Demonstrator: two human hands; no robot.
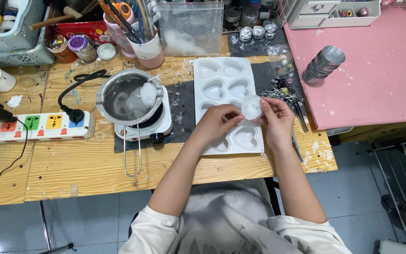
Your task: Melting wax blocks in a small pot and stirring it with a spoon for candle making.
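Holding a white heart-shaped wax piece (251, 107) above the white silicone heart mould (225, 101), the left hand (217, 123) and right hand (276, 120) each have their grip closed on it from either side — light fingertip pressure on the edges, not the face, would likely keep the soft surface unmarked. Counted on the wooden counter (90, 167): one mould with eight heart cavities as far as the hands let me see, one melting pot (127, 97) on one small hotplate (152, 126), one power strip (34, 126), one stack of tin cups (324, 63) on the pink table (381, 70).
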